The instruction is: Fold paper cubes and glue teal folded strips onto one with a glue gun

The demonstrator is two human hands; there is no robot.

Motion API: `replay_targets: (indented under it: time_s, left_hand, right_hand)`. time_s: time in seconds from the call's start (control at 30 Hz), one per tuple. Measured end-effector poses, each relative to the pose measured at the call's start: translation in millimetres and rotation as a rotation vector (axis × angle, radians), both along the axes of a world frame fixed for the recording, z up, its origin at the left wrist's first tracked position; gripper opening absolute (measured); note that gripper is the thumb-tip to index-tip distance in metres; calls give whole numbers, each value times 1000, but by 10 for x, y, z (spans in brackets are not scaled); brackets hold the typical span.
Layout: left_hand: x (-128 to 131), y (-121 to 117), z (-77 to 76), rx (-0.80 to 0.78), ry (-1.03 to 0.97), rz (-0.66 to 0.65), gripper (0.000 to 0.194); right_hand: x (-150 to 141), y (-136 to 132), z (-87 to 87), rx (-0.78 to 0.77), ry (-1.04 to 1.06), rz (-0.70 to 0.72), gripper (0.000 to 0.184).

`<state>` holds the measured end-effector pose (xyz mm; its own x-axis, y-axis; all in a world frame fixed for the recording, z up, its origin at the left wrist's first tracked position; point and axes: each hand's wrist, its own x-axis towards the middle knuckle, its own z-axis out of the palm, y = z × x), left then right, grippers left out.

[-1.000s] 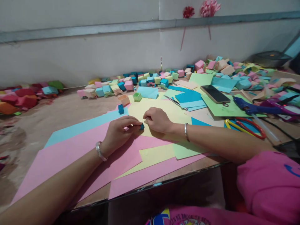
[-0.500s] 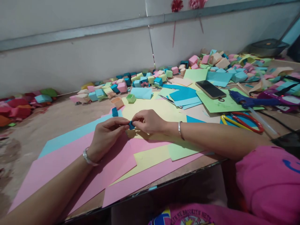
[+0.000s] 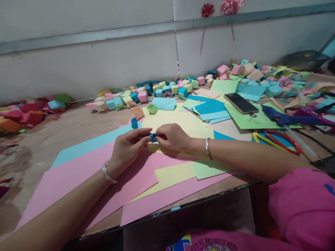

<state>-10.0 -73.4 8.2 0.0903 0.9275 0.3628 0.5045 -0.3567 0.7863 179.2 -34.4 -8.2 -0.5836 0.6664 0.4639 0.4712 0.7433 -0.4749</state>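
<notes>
My left hand (image 3: 128,148) and my right hand (image 3: 172,136) meet over the coloured sheets, and both pinch a small dark blue folded paper piece (image 3: 153,137) between their fingertips. The piece is held just above a yellow sheet (image 3: 183,122). A second dark blue pleated piece (image 3: 134,122) lies on the table a little beyond my left hand. Each wrist wears a silver bangle.
Large pink (image 3: 78,174), light blue and yellow sheets cover the near table. A row of small paper cubes (image 3: 146,94) runs along the back. A phone (image 3: 240,103), a blue glue gun (image 3: 282,118) and red-and-yellow scissors (image 3: 274,139) lie at the right. Red paper shapes (image 3: 26,111) pile up at the left.
Both hands lifted the small blue piece off the sheet and now pinch it together between the fingertips; a second ago they pressed it down on the paper.
</notes>
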Motion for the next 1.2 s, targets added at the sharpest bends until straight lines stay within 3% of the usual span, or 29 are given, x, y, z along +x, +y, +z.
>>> replay_targets:
  time_s: [0.17,0.37,0.57,0.77,0.93,1.07,1.2]
  left_hand:
    - [-3,1,18,136,94,-22,21]
    - [44,-30,7,69,68,67,17]
    - [50,-32,9,45,9,106,19]
    - [73,-54,6,-5,-50,106,20]
    - [97,-76,48,-130,-157,35,24]
    - [83,-91,96,-390,-415,-34,34]
    - [55,-101,114,-610,-615,-205,33]
  right_hand:
    - [-5,16,-10,9,0,-16,17]
    - [-8,0,-5,-79,139,-9,14]
    - [-17,-40,-12,-233,289,40,24]
    - [-33,-50,-17,-170,273,-11,11]
    - [-19,-17,-65,61,177,-27,16]
    - [8,-18,-81,388,55,-26,26]
    - [28,-16,-45,636,-55,-20,34]
